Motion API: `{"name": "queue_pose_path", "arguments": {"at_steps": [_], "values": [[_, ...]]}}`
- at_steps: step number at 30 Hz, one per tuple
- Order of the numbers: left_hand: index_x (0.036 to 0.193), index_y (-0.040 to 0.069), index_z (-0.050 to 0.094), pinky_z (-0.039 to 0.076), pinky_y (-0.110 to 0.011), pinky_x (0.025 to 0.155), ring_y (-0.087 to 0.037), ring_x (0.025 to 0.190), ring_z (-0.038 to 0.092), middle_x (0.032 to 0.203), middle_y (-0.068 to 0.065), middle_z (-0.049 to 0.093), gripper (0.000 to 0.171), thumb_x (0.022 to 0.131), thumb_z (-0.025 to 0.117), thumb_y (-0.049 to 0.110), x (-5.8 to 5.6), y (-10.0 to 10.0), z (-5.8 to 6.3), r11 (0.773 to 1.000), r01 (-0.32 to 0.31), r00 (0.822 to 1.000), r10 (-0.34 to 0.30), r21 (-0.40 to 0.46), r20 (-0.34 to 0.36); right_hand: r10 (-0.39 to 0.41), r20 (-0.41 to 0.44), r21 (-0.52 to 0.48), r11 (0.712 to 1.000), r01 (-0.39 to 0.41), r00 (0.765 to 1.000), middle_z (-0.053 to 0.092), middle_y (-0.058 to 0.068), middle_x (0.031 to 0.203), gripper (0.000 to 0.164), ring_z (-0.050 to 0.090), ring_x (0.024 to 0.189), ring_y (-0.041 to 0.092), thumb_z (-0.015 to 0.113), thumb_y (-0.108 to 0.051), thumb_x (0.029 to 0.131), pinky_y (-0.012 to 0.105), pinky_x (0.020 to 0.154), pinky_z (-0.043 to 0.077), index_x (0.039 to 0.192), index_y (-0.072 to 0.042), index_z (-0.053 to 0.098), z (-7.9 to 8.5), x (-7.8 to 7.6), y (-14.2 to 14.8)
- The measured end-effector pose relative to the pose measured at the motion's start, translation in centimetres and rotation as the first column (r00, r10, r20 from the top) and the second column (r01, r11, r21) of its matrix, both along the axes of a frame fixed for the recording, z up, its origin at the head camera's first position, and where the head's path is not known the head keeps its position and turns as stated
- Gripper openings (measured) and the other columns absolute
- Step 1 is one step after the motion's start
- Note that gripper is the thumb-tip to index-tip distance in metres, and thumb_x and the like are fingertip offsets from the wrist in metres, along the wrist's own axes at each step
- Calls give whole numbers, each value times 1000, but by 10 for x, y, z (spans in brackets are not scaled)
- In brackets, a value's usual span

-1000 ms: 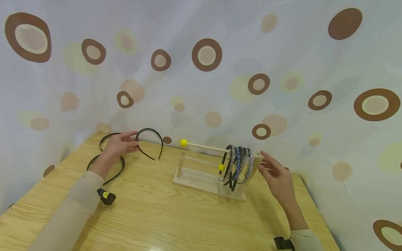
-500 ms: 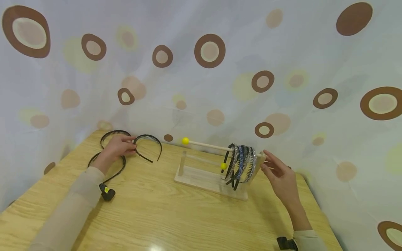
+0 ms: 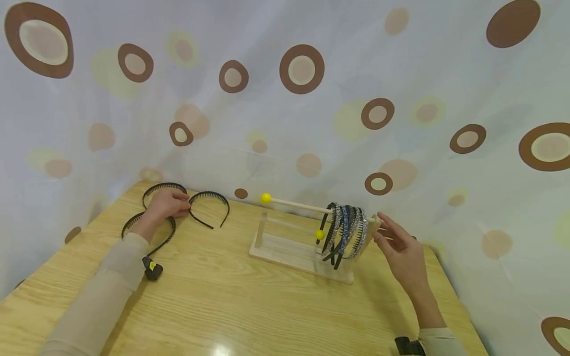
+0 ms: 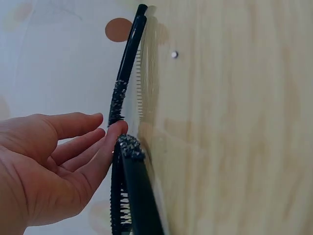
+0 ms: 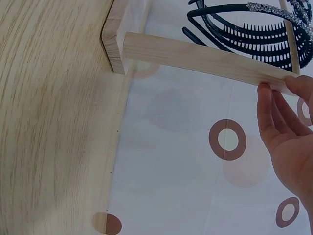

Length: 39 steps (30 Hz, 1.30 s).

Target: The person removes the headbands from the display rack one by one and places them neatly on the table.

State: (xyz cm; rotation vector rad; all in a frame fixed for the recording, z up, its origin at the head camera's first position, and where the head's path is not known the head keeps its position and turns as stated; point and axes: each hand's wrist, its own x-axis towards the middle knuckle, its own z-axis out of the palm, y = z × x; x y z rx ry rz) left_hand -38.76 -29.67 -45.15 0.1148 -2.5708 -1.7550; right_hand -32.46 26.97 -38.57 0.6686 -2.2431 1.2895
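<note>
My left hand point(image 3: 166, 205) is at the back left of the table, its fingertips beside a black toothed headband point(image 3: 209, 193) that lies on the wood. In the left wrist view its thumb and fingers are apart, one fingertip between that headband point(image 4: 128, 63) and a nearer one point(image 4: 144, 191). With my right hand point(image 3: 405, 257) I pinch the top of the upright post point(image 5: 210, 56) of a wooden headband stand point(image 3: 285, 254). Several glittery silver and blue headbands point(image 3: 344, 222) hang bunched at the right end of its upper rod.
Two more black headbands lie on the table point(image 3: 249, 306), one at the back point(image 3: 165, 186) and one in front point(image 3: 133, 217) of the left hand. Yellow balls cap the rods, the upper ball point(image 3: 265, 198) pointing left. A spotted curtain point(image 3: 285, 123) backs the table.
The headband in my left hand has come down from a raised tilt to lie on the table, and the fingers have let it go. My right hand keeps its hold on the stand.
</note>
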Motion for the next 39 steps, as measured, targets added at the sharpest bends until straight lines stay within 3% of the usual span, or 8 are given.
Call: {"name": "queue_pose_path", "arguments": {"at_steps": [6,14,17,20,23,29,33,39], "values": [[145,-14,44,58,-42,85,-37,101,69,128,-35,58,51,101,57,7,-2,-4,10,996,26,1000,-26,-88,-7,-4,40,-28,1000,5,999,65,27,120,48,68,100,11,66,10,95,20,84,55,141,2,58,-2,1,0],[153,3,45,54,-45,94,-36,113,64,134,-25,60,59,104,63,32,3,9,37,982,178,981,-182,-58,-72,3,41,-29,1000,-2,999,64,28,120,47,68,101,11,66,11,95,20,84,55,141,4,58,-4,1,-1],[153,10,47,52,-44,97,-32,116,64,136,-18,61,62,101,66,38,10,22,53,962,274,957,-273,2,-103,-7,49,-31,999,9,999,65,26,119,47,68,100,11,67,11,94,19,83,55,140,3,59,-4,0,-2],[151,11,49,50,-43,101,-32,119,62,140,-14,58,59,101,67,35,17,35,70,923,377,919,-363,73,-154,-7,41,-26,1000,9,999,66,25,119,47,68,100,12,67,10,94,19,84,55,140,2,59,-4,-4,-5],[149,11,53,51,-41,100,-31,118,62,139,-13,60,54,101,67,32,27,50,84,896,438,888,-419,70,-190,11,29,-21,1000,-10,1000,66,27,118,47,69,100,13,67,9,95,20,84,55,140,3,59,-4,-9,-9],[143,13,59,52,-47,97,-25,112,65,131,-7,66,49,100,69,34,46,100,89,868,496,850,-485,6,-205,38,38,-41,999,-36,999,66,28,118,47,69,101,18,67,10,94,21,84,55,141,4,58,-7,-14,-15],[139,13,62,53,-45,94,-23,111,66,126,-4,66,44,100,69,32,54,145,83,873,487,849,-480,-27,-222,31,19,-36,999,-31,999,66,28,118,47,70,101,21,67,10,95,21,83,55,140,5,58,-7,-17,-17],[133,13,66,56,-40,85,-22,103,66,115,-2,68,34,101,67,25,57,210,69,908,418,891,-406,15,-203,-5,-6,-12,1000,5,1000,67,27,116,47,70,99,25,68,9,94,21,82,56,140,2,60,-8,-19,-13]]}}
